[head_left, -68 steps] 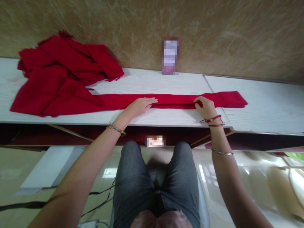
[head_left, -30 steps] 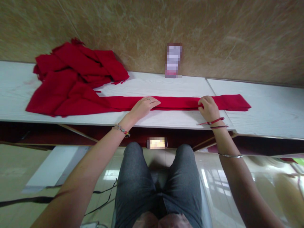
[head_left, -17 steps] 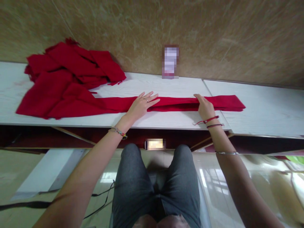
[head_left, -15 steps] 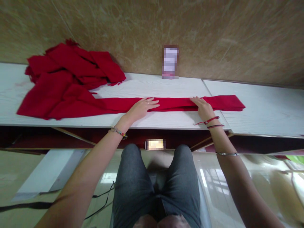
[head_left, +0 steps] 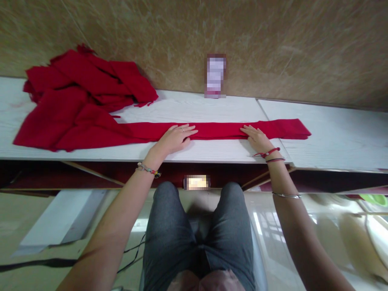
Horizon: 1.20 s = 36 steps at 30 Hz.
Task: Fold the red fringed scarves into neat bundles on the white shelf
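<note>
A red scarf (head_left: 218, 130) lies along the white tabletop, folded into a long narrow strip on the right and spreading wider at its left end. My left hand (head_left: 176, 137) rests flat on the strip near its middle, fingers stretched out, with a ring on one finger. Farther right, my right hand (head_left: 257, 138) lies on the strip too, its fingers extended and pressing the cloth. Both hands are open. Behind the wide left end sits a rumpled heap of red cloth (head_left: 100, 81) with fringed edges; whether it is one piece with the strip I cannot tell.
A brown marbled wall (head_left: 169, 40) rises behind the white tabletop (head_left: 339, 137). A blurred-out upright item (head_left: 215, 76) stands against it. Below the front edge are open dark-red compartments (head_left: 100, 171). A white panel (head_left: 60, 218) and black straps (head_left: 39, 263) are at lower left.
Both hands remain on the strip. The gap along its front edge between them has closed, and the cloth there lies flatter. The whole view has shifted slightly.
</note>
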Motion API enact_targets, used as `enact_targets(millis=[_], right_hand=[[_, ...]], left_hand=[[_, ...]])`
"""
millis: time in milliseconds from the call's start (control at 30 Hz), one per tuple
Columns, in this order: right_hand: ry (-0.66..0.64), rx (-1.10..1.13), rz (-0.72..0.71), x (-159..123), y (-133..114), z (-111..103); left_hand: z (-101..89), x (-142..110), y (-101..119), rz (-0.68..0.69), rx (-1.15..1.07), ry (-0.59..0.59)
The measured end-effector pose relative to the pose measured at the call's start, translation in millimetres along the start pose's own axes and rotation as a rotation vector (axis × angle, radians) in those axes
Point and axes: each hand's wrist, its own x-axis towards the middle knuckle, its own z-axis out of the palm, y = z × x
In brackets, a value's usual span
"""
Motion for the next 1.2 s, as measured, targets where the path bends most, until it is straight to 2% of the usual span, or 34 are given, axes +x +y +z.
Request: enact_targets(millis=[133,233,400,567,667,767,900,1067,1200], right_hand=[[0.021,-0.017,0.009,-1.9,-11.4,-3.3],[0.042,-0.012,-0.030,-3.1,-20.9,-8.0],[-0.070,0.031,-0.096,-2.6,-26.8,-11.5],[0.001,0.085,-0.036,-2.1,-20.8,-7.7],[0.104,0.103,0.029,-3.2,-17.9,-6.7],[0.185,0.129,0.007,-5.4,-20.2,-8.8],[0.144,0.193,-0.122,-7.2,-27.1,-12.5],[0.173,0.127,-0.095,-6.5,-28.2,-11.5],[0.165,0.047,-0.140,-5.6,-26.7,-9.8]], left_hand=[[-6.3,3.2,10.3,-0.012,0.000,0.048],[-12.0,19.1,27.8,0.052,-0.046,-0.027],[-6.4,53.7,51.5,0.152,-0.067,-0.148],[12.2,59.3,43.9,0.149,-0.046,-0.238],[17.7,55.4,38.7,0.150,-0.029,-0.211],[19.5,53.5,39.0,0.149,-0.022,-0.173],[19.7,52.5,42.2,0.156,-0.007,-0.127],[17.5,50.4,44.5,0.146,0.006,-0.116],[18.0,50.0,45.6,0.133,0.024,-0.107]])
